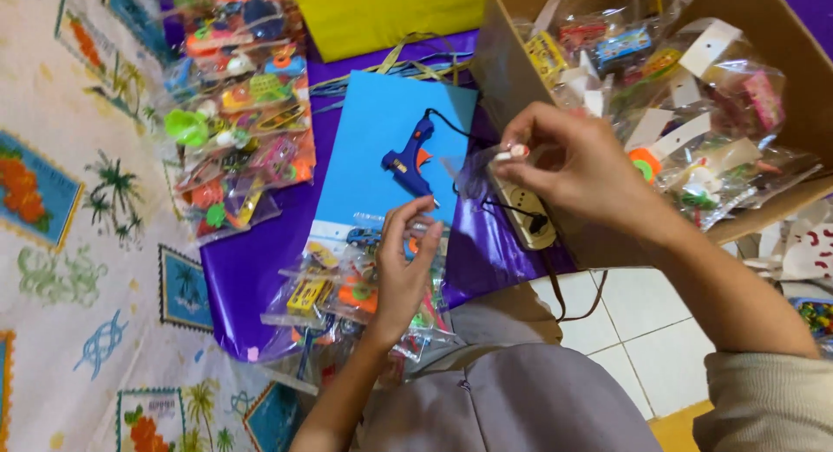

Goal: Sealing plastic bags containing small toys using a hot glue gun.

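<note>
Both hands (408, 270) (573, 170) pinch a clear, crinkly toy packet (473, 179).

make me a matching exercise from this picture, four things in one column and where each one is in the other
Things:
1. blue glue gun
2. cardboard box
3. right hand
4. left hand

Places:
a. on the bagged toys near the person's lap
b. on the light blue sheet
c. top right, full of bagged toys
d. in front of the box, pinching a small clear bag

Pairs: 1-b, 2-c, 3-d, 4-a

Beige right sleeve (764, 400), grey lap garment (512, 400)
</note>
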